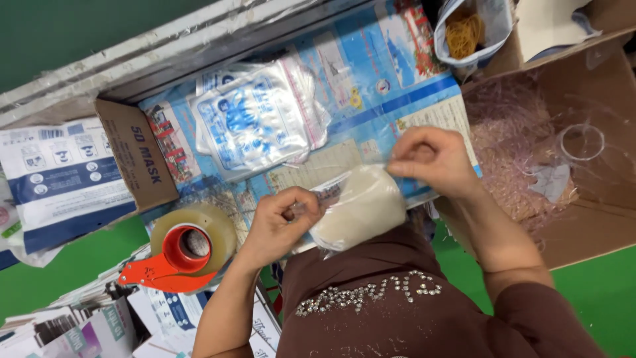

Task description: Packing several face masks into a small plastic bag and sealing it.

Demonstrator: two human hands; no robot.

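Observation:
I hold a clear plastic bag (358, 207) filled with a whitish, pale mass between both hands, just above my brown top. My left hand (281, 222) pinches the bag's left end. My right hand (430, 159) grips its upper right corner, fingers closed on the plastic film. Below the bag lies a blue printed sheet (371, 86) that covers the work surface.
A stack of clear printed bags (255, 122) lies on the sheet. A tape dispenser with a red-orange handle (182, 255) sits at the left, beside an open cardboard box (136, 156). A big carton of pink shredded filling (523, 152) stands at the right; a bag of rubber bands (465, 32) is above.

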